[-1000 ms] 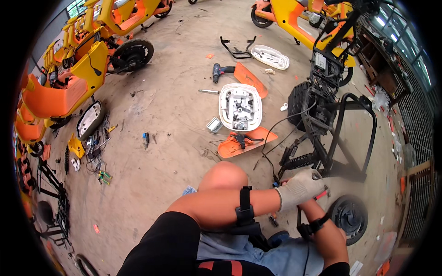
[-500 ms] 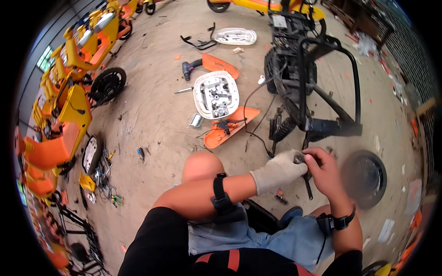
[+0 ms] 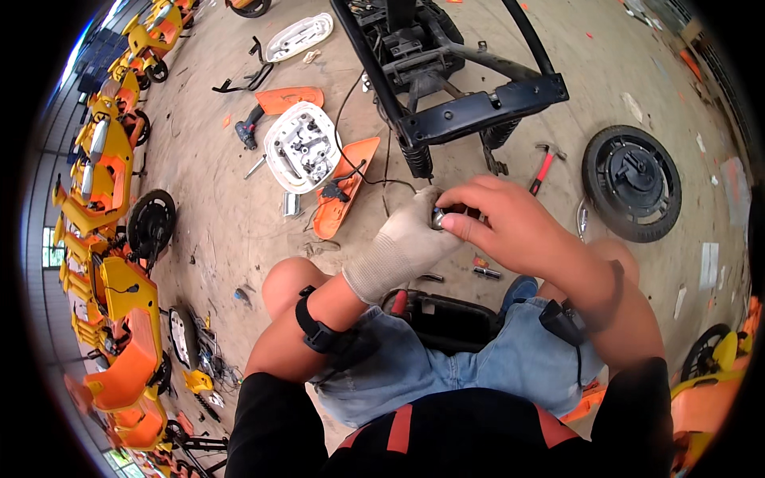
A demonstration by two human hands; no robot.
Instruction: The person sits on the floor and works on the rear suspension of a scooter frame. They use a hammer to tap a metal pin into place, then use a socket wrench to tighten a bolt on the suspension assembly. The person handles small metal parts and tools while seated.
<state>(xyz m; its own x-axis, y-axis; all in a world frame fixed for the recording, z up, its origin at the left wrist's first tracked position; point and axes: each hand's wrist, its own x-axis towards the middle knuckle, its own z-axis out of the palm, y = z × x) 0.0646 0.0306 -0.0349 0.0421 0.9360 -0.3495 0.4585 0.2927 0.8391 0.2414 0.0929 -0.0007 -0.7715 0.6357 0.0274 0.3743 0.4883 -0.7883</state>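
Observation:
In front of my knees, my gloved left hand (image 3: 406,231) is closed around a small round metal part (image 3: 440,218). My bare right hand (image 3: 498,223) pinches the same part from the right, thumb and fingers on it, covering much of it. Just beyond both hands stands a black stripped scooter frame (image 3: 486,107) with springs and a dangling cable. A hammer with a red handle (image 3: 543,171) and a black wheel (image 3: 631,183) lie to the right. Between my legs is a black container (image 3: 451,323) with a red-handled item at its left edge.
Left of the frame lie a white parts tray (image 3: 301,147), orange panels (image 3: 335,207), a cordless drill (image 3: 251,127), a white cover (image 3: 299,36) and a black bracket (image 3: 247,84). Yellow-orange scooters (image 3: 127,342) line the far left; another (image 3: 701,406) stands at lower right.
The view has swung, so the frame now fills the upper middle. Both hands have moved left and up relative to my body, still together on the small part.

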